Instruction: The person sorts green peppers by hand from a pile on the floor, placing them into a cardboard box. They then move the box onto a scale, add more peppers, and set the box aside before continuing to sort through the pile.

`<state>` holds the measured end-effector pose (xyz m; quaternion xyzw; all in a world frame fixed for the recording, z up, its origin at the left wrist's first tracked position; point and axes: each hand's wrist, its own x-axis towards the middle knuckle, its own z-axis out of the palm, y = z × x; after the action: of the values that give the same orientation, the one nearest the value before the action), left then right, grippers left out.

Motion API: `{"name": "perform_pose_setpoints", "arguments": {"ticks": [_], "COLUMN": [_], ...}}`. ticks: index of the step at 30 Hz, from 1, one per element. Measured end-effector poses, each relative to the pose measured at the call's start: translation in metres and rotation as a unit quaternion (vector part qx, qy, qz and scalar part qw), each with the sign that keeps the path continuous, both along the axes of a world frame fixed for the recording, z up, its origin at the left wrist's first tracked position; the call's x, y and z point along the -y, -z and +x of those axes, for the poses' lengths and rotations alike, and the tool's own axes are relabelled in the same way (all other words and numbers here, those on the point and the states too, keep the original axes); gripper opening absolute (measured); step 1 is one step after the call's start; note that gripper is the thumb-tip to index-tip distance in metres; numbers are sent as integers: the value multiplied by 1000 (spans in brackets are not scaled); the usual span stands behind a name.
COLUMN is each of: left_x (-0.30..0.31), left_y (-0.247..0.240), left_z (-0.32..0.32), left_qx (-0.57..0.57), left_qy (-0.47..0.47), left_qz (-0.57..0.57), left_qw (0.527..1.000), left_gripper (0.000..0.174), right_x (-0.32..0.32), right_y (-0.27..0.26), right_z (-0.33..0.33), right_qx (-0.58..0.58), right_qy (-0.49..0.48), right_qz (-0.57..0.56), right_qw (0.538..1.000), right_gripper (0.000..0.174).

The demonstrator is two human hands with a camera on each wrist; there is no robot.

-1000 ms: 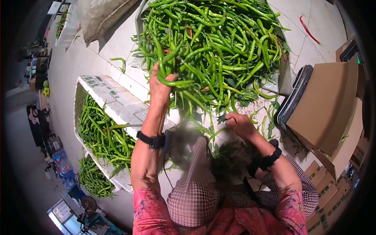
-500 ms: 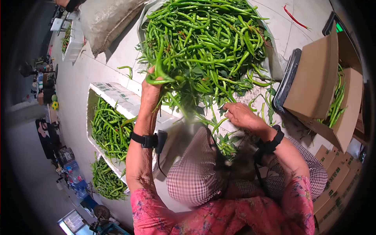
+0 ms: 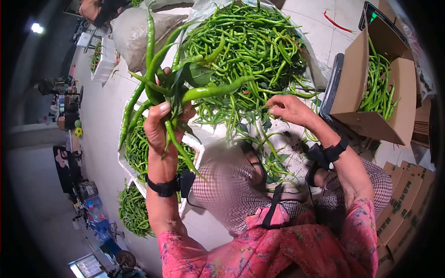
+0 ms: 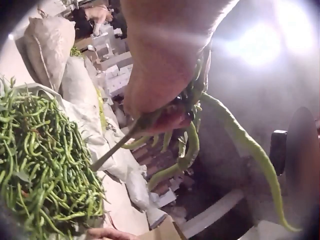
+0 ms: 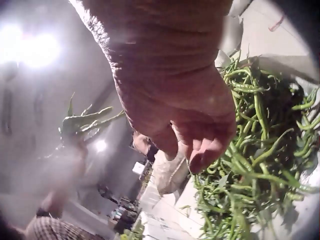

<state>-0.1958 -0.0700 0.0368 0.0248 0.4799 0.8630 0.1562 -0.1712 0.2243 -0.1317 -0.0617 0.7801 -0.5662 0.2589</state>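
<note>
My left hand is raised to the left of the big pile and grips a bunch of long green chili peppers with some leaves. The peppers fan out above and below the fingers. In the left wrist view, one pepper hangs out past the hand. At the front edge of the pile of green chilies, my right hand hovers with loosely bent fingers, and nothing shows in it. The right wrist view has its fingers curled downward beside the heap.
A white foam box of chilies is at left, partly behind the left arm. An open cardboard box with chilies stands at right. A full sack lies behind; a red chili is on the floor. Flattened cartons are stacked at lower right.
My left hand has lifted the bunch off the pile, up towards the head camera and to the left. My right hand has risen slightly from the scattered stems. The head view has shifted.
</note>
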Motion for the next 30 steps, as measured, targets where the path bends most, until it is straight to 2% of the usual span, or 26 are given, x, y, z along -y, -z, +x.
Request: {"name": "perform_pose_setpoints", "arguments": {"ticks": [1, 2, 4, 5, 6, 8, 10, 12, 15, 16, 17, 19, 21, 24, 26, 28, 30], "left_x": [-6, -10, -18, -23, -32, -44, -47, -59, -82, -85, -87, -98, -112, -115, -118, -122, -124], "left_y": [-10, -18, -29, -33, -36, -37, -28, -19, -2, 7, 13, 18, 15, 43, 66, 82, 87], "left_z": [6, 12, 24, 31, 39, 57, 71, 88, 111, 116, 121, 131, 142, 152, 153, 153, 161], "left_qx": [-2, -6, -5, -12, -18, 2, 3, 9, -9, -23, 22, -63, 25, 27, -15, -103, -75], "left_qy": [-12, -11, -7, -2, -28, -17, 19, 21, -3, 2, 10, 8, -22, -34, -50, -72, -58], "left_qz": [-6, -7, 6, -3, -30, -17, -9, -16, -42, -50, -66, -163, -87, -104, -104, -166, -114], "left_qw": [1000, 1000, 1000, 1000, 999, 1000, 1000, 1000, 999, 998, 998, 985, 996, 994, 993, 978, 989], "left_gripper": [77, 77, 77, 77, 77, 77, 78, 78, 73, 72, 71, 69, 57, 62, 64, 67, 72], "right_x": [3, 9, 23, 25, 22, 15, 4, 1, -1, -3, -2, -1, 2, 5, 8, 14, 25], "right_y": [-20, -34, -61, -83, -95, -117, -158, -168, -187, -187, -185, -181, -180, -172, -166, -158, -152], "right_z": [3, 8, 22, 30, 36, 52, 75, 87, 99, 103, 107, 116, 127, 138, 146, 150, 151], "right_qx": [41, 37, 84, 68, 66, -41, -44, -139, -170, -179, -184, -189, -186, -196, -160, -105, -68], "right_qy": [-3, -2, 44, 47, 47, 87, 155, 226, 291, 288, 285, 284, 299, 312, 270, 197, 176], "right_qz": [-65, -66, -201, -211, -211, -202, -253, -227, -203, -204, -184, -158, -135, -164, -119, -82, -35], "right_qw": [997, 997, 975, 974, 974, 975, 954, 937, 920, 918, 923, 927, 926, 915, 942, 971, 982], "right_gripper": [32, 32, 31, 22, 22, 14, 14, 14, 12, 13, 13, 13, 12, 12, 11, 19, 26]}}
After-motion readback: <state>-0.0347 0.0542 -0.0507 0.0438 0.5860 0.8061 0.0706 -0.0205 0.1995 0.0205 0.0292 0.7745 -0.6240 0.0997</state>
